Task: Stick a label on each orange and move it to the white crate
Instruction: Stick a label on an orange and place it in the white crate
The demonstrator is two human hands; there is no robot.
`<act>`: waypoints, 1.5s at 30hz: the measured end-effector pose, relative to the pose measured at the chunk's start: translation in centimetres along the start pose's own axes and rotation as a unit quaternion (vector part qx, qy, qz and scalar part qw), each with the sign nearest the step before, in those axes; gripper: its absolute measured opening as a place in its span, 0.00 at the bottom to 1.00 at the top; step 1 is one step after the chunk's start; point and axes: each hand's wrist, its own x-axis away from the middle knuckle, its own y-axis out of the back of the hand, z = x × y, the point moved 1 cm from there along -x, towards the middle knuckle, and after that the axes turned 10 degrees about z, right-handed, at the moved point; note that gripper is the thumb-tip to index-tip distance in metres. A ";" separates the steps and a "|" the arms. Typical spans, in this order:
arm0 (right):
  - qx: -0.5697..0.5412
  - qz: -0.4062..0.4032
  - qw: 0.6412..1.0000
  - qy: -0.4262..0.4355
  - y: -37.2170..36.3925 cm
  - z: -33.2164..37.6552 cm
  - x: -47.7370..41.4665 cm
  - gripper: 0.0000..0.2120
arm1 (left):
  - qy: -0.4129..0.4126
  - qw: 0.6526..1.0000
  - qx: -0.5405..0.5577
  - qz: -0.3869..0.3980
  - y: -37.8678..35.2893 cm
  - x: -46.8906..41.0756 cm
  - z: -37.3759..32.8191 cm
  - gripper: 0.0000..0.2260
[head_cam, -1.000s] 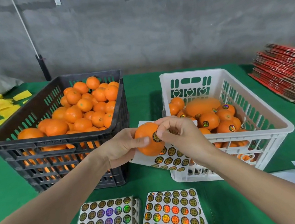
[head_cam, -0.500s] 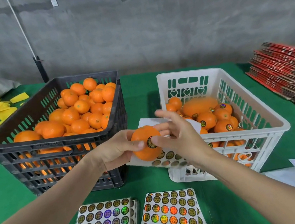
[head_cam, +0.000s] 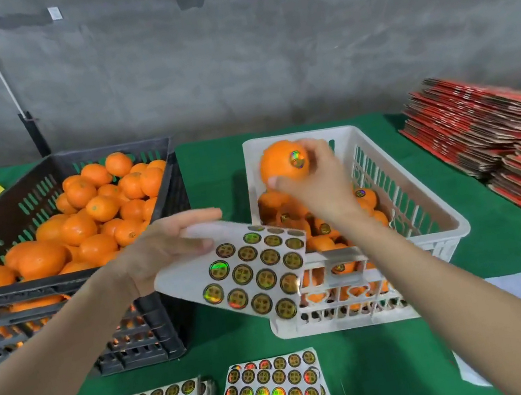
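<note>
**Labelled orange [head_cam: 277, 164] held over the white crate [head_cam: 458, 226]**

The placing step was judged to be in hand. The orange, with a shiny round label [head_cam: 296, 159] stuck on it, was gripped by the curled fingers of the right hand [head_cam: 316, 184] above the fruit piled in the crate, not yet set down. The right arm was stretched forward over the near wall. A sticker sheet [head_cam: 247, 269] was pinched between thumb and fingers of the left hand [head_cam: 163, 249], beside the black crate [head_cam: 105, 151]. A gentle lowering and release would be called for next.
</note>
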 end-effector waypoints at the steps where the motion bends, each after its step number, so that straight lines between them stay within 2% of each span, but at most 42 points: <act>1: 0.016 -0.020 0.999 -0.035 1.2 -1.6 -2.0 0.31 | -0.005 1.000 0.008 0.008 0.2 -0.4 -0.1 0.43; 4: 0.104 -0.028 0.981 -0.160 4.4 -7.6 -6.7 0.32 | -0.033 0.998 0.021 0.052 -0.1 -2.0 -0.7 0.32; 7: 0.207 -0.005 0.944 -0.259 6.4 -13.1 -8.9 0.31 | -0.033 0.998 0.025 0.042 -0.5 -3.5 -1.0 0.25; 11: 0.259 0.039 0.923 -0.281 6.6 -17.1 -10.2 0.28 | -0.029 0.999 0.030 0.026 -0.8 -5.1 -1.3 0.16; 15: 0.339 0.096 0.883 -0.308 6.1 -17.8 -10.6 0.31 | -0.028 0.997 0.039 0.057 -1.1 -6.0 -1.5 0.16; 16: 0.349 0.085 0.889 -0.284 5.9 -16.8 -10.5 0.30 | -0.026 0.998 0.035 0.055 -1.0 -6.2 -1.5 0.18; 18: 0.301 0.037 0.941 -0.150 5.0 -13.5 -10.1 0.24 | -0.016 0.999 0.019 0.047 -0.9 -6.4 -1.6 0.23; 20: 0.144 0.048 0.988 -0.009 4.1 -8.9 -8.8 0.13 | -0.009 0.998 0.011 0.062 -0.9 -6.3 -1.7 0.26; 21: 0.048 0.107 0.993 0.027 3.8 -6.6 -7.8 0.08 | -0.010 0.997 0.014 0.072 -0.9 -6.2 -1.8 0.25; 22: -0.041 0.198 0.978 0.041 3.5 -4.6 -6.7 0.06 | -0.011 0.997 0.016 0.078 -0.9 -6.0 -1.9 0.24; 23: -0.113 0.291 0.949 0.038 3.2 -3.1 -5.5 0.06 | -0.011 0.996 0.015 0.084 -0.9 -5.8 -1.9 0.23; 25: -0.174 0.417 0.892 0.016 2.6 -1.3 -3.6 0.09 | -0.010 0.995 0.007 0.100 -0.8 -5.2 -1.9 0.23; 27: -0.177 0.451 0.875 -0.002 2.0 -0.7 -2.7 0.12 | -0.010 0.992 0.007 0.123 -0.7 -4.5 -1.9 0.24; 32: -0.106 0.451 0.886 -0.021 0.3 0.4 -0.9 0.15 | 0.001 0.991 0.003 0.136 0.0 -1.9 -2.0 0.26; 38: -0.088 0.407 0.909 0.025 -2.4 2.4 1.7 0.16 | 0.061 0.996 -0.009 0.061 1.4 1.9 -1.2 0.23; 42: -0.101 0.397 0.911 0.050 -4.0 3.1 3.1 0.11 | 0.083 0.996 -0.016 0.039 1.9 4.0 -0.8 0.24; 45: -0.060 0.374 0.922 0.081 -5.3 3.3 4.0 0.09 | 0.088 0.995 -0.010 0.037 2.2 5.0 -0.4 0.24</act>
